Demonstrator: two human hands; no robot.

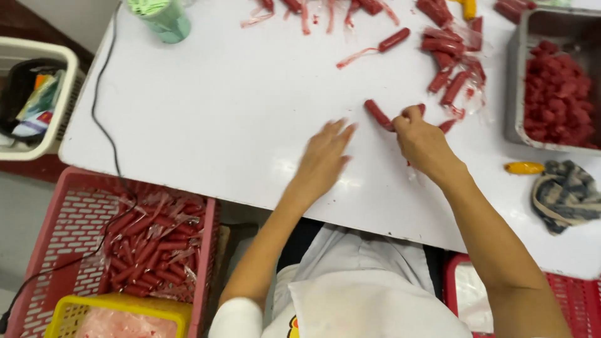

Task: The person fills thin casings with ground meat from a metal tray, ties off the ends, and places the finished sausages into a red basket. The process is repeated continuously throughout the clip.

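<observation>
Fingers of the right hand [422, 141] pinch one end of a red sausage stick [379, 115] lying on the white table [219, 106]. Left hand [324, 156] hovers open beside it, blurred. The stick looks light, soft and wrapper-slick, best held mid-length.

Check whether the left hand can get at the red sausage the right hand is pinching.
Probably yes. The left hand hovers open over bare white table, just beside the red sausage pinched by the right hand. Nothing lies between them.
</observation>
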